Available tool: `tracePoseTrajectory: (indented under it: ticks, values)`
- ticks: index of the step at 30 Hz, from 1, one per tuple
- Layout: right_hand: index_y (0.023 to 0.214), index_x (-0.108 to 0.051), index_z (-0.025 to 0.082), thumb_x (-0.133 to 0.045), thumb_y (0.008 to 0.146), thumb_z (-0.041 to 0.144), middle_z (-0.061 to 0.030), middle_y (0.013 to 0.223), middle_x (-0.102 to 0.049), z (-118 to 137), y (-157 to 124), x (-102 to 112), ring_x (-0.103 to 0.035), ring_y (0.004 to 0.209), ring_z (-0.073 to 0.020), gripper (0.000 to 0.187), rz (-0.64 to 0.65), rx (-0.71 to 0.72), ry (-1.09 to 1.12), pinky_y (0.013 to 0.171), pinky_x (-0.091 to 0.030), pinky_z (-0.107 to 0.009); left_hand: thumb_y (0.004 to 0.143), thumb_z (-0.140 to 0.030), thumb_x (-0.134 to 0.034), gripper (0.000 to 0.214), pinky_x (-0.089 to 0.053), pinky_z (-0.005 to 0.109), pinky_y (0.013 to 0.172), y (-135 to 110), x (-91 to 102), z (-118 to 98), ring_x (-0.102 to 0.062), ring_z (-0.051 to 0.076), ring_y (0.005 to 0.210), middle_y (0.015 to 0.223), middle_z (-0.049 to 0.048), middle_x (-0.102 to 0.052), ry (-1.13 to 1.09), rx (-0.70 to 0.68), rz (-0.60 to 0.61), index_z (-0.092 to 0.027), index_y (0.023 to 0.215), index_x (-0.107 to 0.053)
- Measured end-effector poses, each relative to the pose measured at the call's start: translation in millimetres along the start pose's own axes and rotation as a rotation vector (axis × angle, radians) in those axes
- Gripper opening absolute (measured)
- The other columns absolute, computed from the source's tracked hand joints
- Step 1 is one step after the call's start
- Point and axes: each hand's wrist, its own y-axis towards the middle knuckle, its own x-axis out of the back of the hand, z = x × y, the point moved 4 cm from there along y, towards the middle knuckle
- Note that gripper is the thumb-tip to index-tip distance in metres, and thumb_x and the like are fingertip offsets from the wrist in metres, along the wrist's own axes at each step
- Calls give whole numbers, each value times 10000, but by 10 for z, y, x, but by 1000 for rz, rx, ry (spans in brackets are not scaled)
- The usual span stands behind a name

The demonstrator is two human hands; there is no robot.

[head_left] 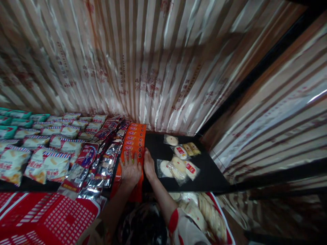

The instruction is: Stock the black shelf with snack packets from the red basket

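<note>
My left hand (pixel 130 168) lies flat with spread fingers on a stack of orange snack packets (pixel 134 142) printed with red ovals, on a black shelf (pixel 209 170). My right hand (pixel 149 165) rests edge-on against the right side of that orange stack, fingers straight and together. Neither hand holds anything. Just right of my right hand lie several clear-wrapped round pastries (pixel 176 165) with red labels.
Silver and red foil packets (pixel 102 160) lie left of the orange stack, then rows of white bread packs (pixel 48 160) and green packs (pixel 10 122). A red basket (pixel 46 217) sits at lower left. Another basket of wrapped pastries (pixel 209 214) is at lower right. A striped wall rises behind.
</note>
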Motion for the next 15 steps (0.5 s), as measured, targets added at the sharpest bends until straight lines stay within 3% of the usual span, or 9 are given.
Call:
tracePoseTrajectory:
  ticks: [6, 15]
  values:
    - [1306, -483, 152, -246, 885, 580, -96, 1369, -471, -4, -8, -37, -397, 1295, -199, 646, -33, 41, -37, 1107, -270, -383, 843, -296, -436, 501, -171, 588, 1068, 11, -7, 10, -232, 370, 1353, 1441, 174, -345, 10, -14, -5, -153, 1321, -474]
    - [1325, -434, 100, -206, 871, 602, -137, 1383, -444, -100, -254, -83, -405, 1285, -213, 714, -114, -4, 44, 1076, -312, -374, 866, -322, -411, 501, -176, 580, 1073, 27, -22, 41, -232, 349, 1358, 1451, 160, -333, 23, -19, 62, -172, 1344, -440]
